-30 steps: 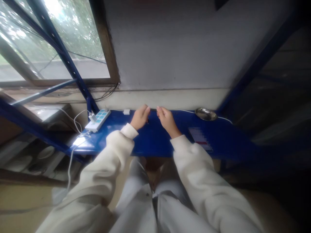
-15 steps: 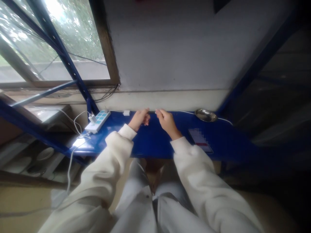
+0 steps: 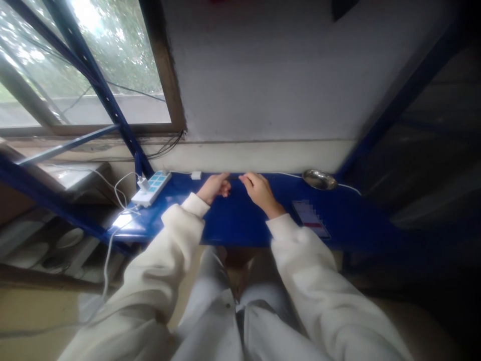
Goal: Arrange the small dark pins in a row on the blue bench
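Observation:
Both hands are over the far part of the blue tabletop, thumbs close together. My left hand has its fingers curled and its thumb pressed forward in a pinch. My right hand is closed too, thumb and forefinger pinched towards the left hand. A thin dark strip seems to bridge the small gap between the fingertips; its kind is too small and blurred to tell. Right of my right hand lies a phone with its screen lit. A shiny metal bowl rests farther back.
A white power strip with a plug and cables sits at the tabletop's left end. Near the wall is a small white block. A white cable runs by the bowl. Blue metal uprights frame both sides.
My right hand has tilted a little and its fingertips have moved slightly left and down. A thin dark strip now shows between the hands. The left hand has shifted slightly down.

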{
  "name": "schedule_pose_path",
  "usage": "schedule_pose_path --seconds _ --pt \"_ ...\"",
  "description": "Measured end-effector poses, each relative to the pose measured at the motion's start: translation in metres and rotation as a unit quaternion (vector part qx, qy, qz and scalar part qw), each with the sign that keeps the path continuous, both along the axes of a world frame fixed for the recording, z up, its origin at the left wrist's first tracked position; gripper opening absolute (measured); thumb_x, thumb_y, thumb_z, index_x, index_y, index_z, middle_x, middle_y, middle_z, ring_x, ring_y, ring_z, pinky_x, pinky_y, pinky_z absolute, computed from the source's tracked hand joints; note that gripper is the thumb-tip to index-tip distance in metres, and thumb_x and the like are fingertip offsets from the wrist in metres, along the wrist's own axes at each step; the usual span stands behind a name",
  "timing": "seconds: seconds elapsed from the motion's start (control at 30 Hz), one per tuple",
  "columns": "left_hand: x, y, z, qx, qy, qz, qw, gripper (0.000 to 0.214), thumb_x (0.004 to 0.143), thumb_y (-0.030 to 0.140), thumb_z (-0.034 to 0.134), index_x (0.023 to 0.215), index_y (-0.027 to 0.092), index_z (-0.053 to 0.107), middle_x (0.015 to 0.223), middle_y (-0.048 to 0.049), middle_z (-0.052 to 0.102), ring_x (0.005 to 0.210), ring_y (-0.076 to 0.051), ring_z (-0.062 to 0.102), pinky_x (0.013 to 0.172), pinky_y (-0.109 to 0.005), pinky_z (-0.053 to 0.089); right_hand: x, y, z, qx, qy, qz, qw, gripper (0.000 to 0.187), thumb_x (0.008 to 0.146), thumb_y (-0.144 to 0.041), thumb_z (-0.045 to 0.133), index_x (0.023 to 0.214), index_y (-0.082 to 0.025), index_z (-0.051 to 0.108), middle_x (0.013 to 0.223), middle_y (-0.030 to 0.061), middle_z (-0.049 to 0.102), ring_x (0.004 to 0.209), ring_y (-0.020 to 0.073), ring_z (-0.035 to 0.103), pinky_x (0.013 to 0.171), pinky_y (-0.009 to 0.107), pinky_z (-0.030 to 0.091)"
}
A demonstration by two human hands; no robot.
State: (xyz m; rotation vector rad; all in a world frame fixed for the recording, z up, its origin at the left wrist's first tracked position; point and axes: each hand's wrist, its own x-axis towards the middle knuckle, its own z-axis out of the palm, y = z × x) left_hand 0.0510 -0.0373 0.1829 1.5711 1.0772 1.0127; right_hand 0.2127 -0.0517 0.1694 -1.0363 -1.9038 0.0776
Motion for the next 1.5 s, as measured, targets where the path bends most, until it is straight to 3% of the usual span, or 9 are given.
schedule_pose_path --seconds 0.1,0.27,0.43,0.57,0.73,0.9,1.13,1.3,1.5 --pt "-0.001 0.001 0.0 -0.067 -0.033 -0.012 0.997 0.041 0.076 0.049 0.042 0.053 0.016 0.044 0.041 -0.001 0.047 0.035 -0.007 0.043 0.038 -0.02 0.038 0.001 0.001 -0.002 -0.001 0.004 0.011 1.0 0.03 0.084 -0.04 0.036 0.076 -0.019 0.056 0.074 0.0047 0.058 0.069 0.015 0.051 0.069 0.027 0.035" --pt "-0.004 0.002 -0.002 -0.098 -0.059 -0.015 0.993 0.038 0.076 0.048 0.045 0.058 0.014 0.047 0.051 -0.0025 0.053 0.037 -0.006 0.046 0.038 -0.019 0.038 0.006 0.007 -0.006 -0.034 0.015 0.023 0.999 0.022 0.08 -0.038 0.043 0.084 -0.02 0.056 0.077 0.0045 0.059 0.067 0.0143 0.051 0.065 0.026 0.038" --pt "-0.011 0.006 -0.009 -0.073 -0.062 0.013 0.995 0.029 0.075 0.041 0.05 0.07 0.013 0.051 0.061 -0.0024 0.058 0.038 -0.004 0.046 0.036 -0.017 0.035 0.017 0.013 -0.007 -0.046 0.02 0.013 0.999 0.017 0.077 -0.034 0.048 0.082 -0.02 0.056 0.075 0.0035 0.057 0.065 0.0134 0.049 0.064 0.026 0.038" --pt "-0.015 0.007 -0.016 -0.064 -0.043 0.008 0.997 0.021 0.072 0.032 0.057 0.076 0.011 0.053 0.063 -0.002 0.058 0.04 -0.004 0.047 0.036 -0.016 0.036 0.018 0.017 -0.011 -0.064 0.092 0.004 0.994 0.018 0.076 -0.035 0.049 0.079 -0.018 0.056 0.073 0.0034 0.058 0.062 0.0125 0.049 0.062 0.026 0.04" --pt "-0.01 0.001 -0.016 -0.035 -0.027 -0.051 0.998 0.026 0.068 0.032 0.061 0.079 0.01 0.055 0.065 -0.0032 0.06 0.043 -0.004 0.049 0.039 -0.016 0.038 0.004 0.022 -0.025 -0.113 0.114 0.077 0.984 0.02 0.073 -0.037 0.052 0.076 -0.017 0.056 0.076 0.0033 0.059 0.064 0.0114 0.051 0.062 0.025 0.042" --pt "-0.008 0.0 -0.015 -0.017 -0.022 -0.035 0.999 0.029 0.067 0.033 0.062 0.081 0.009 0.057 0.061 -0.0019 0.059 0.042 -0.003 0.048 0.04 -0.016 0.038 -0.005 0.023 -0.037 -0.186 0.105 0.132 0.968 0.022 0.073 -0.037 0.051 0.079 -0.016 0.056 0.073 0.0022 0.059 0.061 0.0107 0.052 0.061 0.026 0.043" --pt "-0.009 0.003 -0.026 0.007 -0.026 -0.034 0.999 0.035 0.068 0.034 0.061 0.092 0.008 0.059 0.06 -0.0007 0.057 0.038 -0.003 0.045 0.038 -0.017 0.036 -0.01 0.024 -0.04 -0.147 0.092 0.126 0.977 0.022 0.071 -0.037 0.054 0.071 -0.015 0.059 0.072 0.0021 0.055 0.062 0.0097 0.05 0.06 0.024 0.041" --pt "-0.005 0.007 -0.031 -0.006 -0.044 -0.046 0.998 0.035 0.073 0.035 0.055 0.098 0.01 0.055 0.063 -0.0002 0.056 0.036 -0.002 0.044 0.036 -0.016 0.034 -0.01 0.028 -0.043 -0.178 0.096 0.128 0.971 0.022 0.07 -0.035 0.055 0.071 -0.014 0.059 0.067 0.0021 0.058 0.059 0.0104 0.052 0.058 0.024 0.041" --pt "0.0 0.016 -0.06 0.008 -0.072 0.021 0.997 0.028 0.077 0.036 0.048 0.092 0.013 0.05 0.061 0.0023 0.053 0.033 -0.002 0.043 0.034 -0.016 0.033 -0.004 0.047 -0.043 -0.176 0.125 0.108 0.97 0.022 0.069 -0.035 0.056 0.075 -0.013 0.058 0.068 0.0045 0.061 0.056 0.0106 0.054 0.057 0.024 0.043"
